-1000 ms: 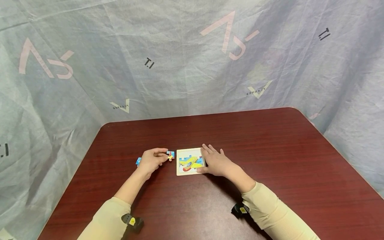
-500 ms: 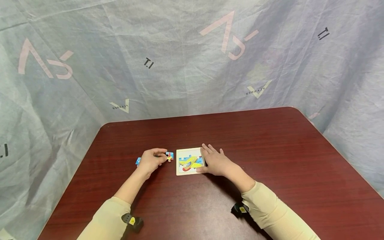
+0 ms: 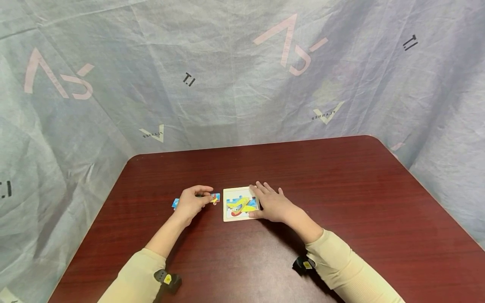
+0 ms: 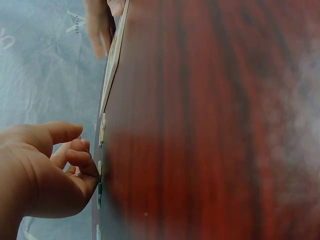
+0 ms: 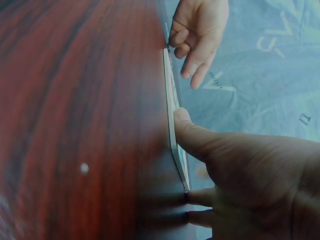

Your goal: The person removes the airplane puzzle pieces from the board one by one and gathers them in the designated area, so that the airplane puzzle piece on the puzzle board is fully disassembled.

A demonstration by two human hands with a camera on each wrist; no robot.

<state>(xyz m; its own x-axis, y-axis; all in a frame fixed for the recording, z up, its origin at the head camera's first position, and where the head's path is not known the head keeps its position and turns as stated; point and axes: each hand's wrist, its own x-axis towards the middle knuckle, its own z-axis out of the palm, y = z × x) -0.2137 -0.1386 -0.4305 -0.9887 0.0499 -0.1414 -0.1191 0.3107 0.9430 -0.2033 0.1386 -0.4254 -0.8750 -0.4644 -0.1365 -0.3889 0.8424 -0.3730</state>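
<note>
A wooden puzzle tray (image 3: 224, 206) lies flat on the table, an airplane picture in yellow, red and blue partly filling it. My right hand (image 3: 274, 205) rests at its right side, thumb on the tray and fingers spread nearly straight over the far right corner. In the right wrist view, that thumb (image 5: 182, 116) presses the tray's top. Left of the tray, my left hand (image 3: 192, 204) pinches a blue puzzle piece (image 3: 216, 197) with red and yellow on it, low over the table. Its fingertips partly hide the piece. Another blue piece (image 3: 175, 203) shows beside this hand's outer side.
The dark red table (image 3: 242, 261) reaches out on all sides of the tray. Grey printed cloth (image 3: 231, 105) hangs behind its far edge. More thin puzzle pieces (image 4: 99, 195) lie under and beside my left hand in the left wrist view.
The piece at my left fingertips has turned and dropped slightly, now looking flatter. The index finger of my right hand has shifted a little left onto the tray's top edge.
</note>
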